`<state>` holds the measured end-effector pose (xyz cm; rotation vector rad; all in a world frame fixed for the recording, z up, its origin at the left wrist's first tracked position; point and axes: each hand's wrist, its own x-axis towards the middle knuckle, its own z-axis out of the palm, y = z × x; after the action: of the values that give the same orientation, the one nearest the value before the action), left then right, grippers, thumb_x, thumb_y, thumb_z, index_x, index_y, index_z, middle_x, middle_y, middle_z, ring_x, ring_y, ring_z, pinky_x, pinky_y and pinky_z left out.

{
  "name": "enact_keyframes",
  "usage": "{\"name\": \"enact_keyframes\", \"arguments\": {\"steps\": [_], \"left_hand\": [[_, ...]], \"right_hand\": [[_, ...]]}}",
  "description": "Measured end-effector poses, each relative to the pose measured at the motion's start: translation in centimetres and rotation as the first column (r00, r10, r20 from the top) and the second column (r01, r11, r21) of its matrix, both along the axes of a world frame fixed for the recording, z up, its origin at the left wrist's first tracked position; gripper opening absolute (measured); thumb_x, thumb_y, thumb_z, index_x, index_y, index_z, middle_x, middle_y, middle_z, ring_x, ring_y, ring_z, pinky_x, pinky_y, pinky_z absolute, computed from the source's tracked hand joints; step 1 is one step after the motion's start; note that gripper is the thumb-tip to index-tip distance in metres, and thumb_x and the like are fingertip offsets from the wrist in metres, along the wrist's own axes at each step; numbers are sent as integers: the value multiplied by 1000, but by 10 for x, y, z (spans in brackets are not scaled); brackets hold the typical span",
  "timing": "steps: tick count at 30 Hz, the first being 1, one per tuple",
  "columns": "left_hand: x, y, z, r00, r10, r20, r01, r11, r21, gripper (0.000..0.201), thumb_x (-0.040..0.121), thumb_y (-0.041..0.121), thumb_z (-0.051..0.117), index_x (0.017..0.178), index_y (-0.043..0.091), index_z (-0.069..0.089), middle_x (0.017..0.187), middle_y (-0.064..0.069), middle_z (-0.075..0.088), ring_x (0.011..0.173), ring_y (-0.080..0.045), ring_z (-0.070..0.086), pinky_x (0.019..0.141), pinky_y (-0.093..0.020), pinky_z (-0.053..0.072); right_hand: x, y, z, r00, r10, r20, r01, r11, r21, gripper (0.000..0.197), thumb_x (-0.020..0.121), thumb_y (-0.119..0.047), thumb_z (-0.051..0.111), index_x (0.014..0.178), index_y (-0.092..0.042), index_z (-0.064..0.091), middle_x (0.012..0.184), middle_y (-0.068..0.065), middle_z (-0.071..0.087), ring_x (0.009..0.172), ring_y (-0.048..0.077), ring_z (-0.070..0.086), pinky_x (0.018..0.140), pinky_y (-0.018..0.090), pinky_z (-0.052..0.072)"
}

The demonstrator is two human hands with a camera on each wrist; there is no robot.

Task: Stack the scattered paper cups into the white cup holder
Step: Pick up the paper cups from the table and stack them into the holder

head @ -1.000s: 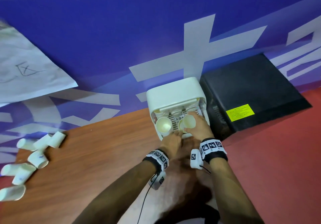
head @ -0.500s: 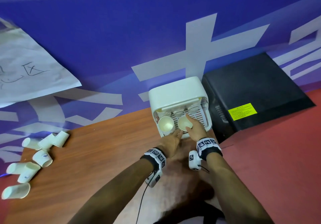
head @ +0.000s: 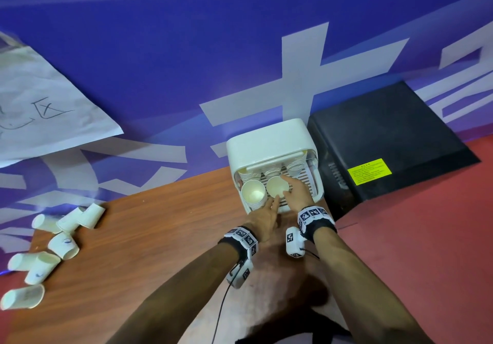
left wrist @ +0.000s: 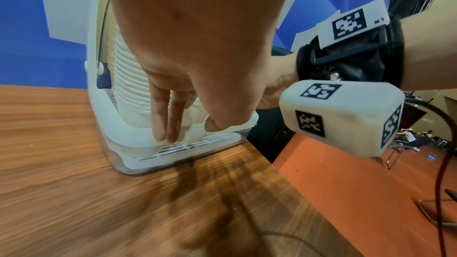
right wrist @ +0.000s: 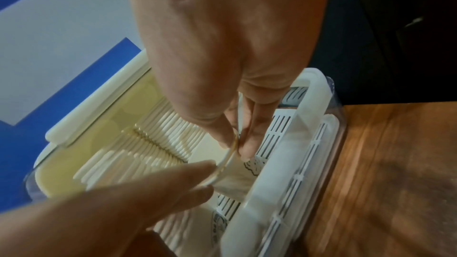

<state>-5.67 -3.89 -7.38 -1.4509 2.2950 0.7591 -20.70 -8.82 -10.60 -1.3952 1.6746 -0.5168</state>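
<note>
The white cup holder (head: pixel 269 143) stands at the table's far edge against the blue wall, with rows of nested paper cups (left wrist: pixel 128 77) lying inside it. My right hand (head: pixel 289 186) pinches the rim of a paper cup (head: pixel 277 186) at the mouth of the middle row; the right wrist view shows thumb and fingertips (right wrist: pixel 245 149) on that rim. My left hand (head: pixel 274 201) reaches in from below, and its straight fingers (right wrist: pixel 173 179) touch the same rim. The left row ends in another open cup (head: pixel 253 193). Several loose cups (head: pixel 66 221) lie on the table's left end.
A black box (head: pixel 386 140) stands right beside the holder, off the table's right edge. The wooden table (head: pixel 160 237) stretches left to the loose cups. Red floor (head: pixel 426 237) lies to the right. A paper sheet (head: pixel 40 108) hangs on the wall at left.
My right hand has shifted the cup slightly left, to the mouth of the middle row. The left hand's fingers have reached forward to its rim.
</note>
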Motion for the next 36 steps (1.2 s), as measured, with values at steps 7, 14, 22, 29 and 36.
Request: {"name": "enact_keyframes", "arguments": {"steps": [7,14,22,29,36], "left_hand": [[-2,-5,10,1000,-13,-9,14,999,42,87,95,16,53,158,4,-7,160,-18,24,116,-37,59,77,-42,50],[3,-9,51,955,199,-221,-227,968,-109,23,96,23,46,115,14,55,93,-16,68,83,-36,66,67,-40,54],[72,0,135,817,316,-482,-510,785,-351,18,95,37,45,92,25,57,72,1,67,67,-22,61,59,-37,51],[206,56,159,705,499,-504,-704,573,-419,17,90,40,48,86,26,57,68,8,63,68,-16,61,62,-37,51],[362,148,130,630,697,-341,-771,509,-383,5,87,31,57,89,27,59,74,8,68,73,-20,65,61,-30,49]], "right_hand": [[0,1,10,997,53,-62,-54,998,-12,55,96,-4,59,147,-25,51,146,7,54,134,26,50,113,37,41],[-11,3,47,999,-45,-29,43,998,-47,28,98,-22,58,123,-22,68,121,0,69,110,19,65,98,39,53],[45,12,123,996,-18,85,37,975,-218,6,95,-23,65,93,-22,70,96,-5,73,92,14,66,85,26,48],[168,30,174,965,188,181,-113,926,-361,6,92,-28,69,98,-25,69,94,-14,69,68,-5,61,72,17,48],[317,87,165,897,425,120,-360,861,-359,11,92,-38,69,99,-35,62,108,-11,64,83,3,63,80,29,54]]}}
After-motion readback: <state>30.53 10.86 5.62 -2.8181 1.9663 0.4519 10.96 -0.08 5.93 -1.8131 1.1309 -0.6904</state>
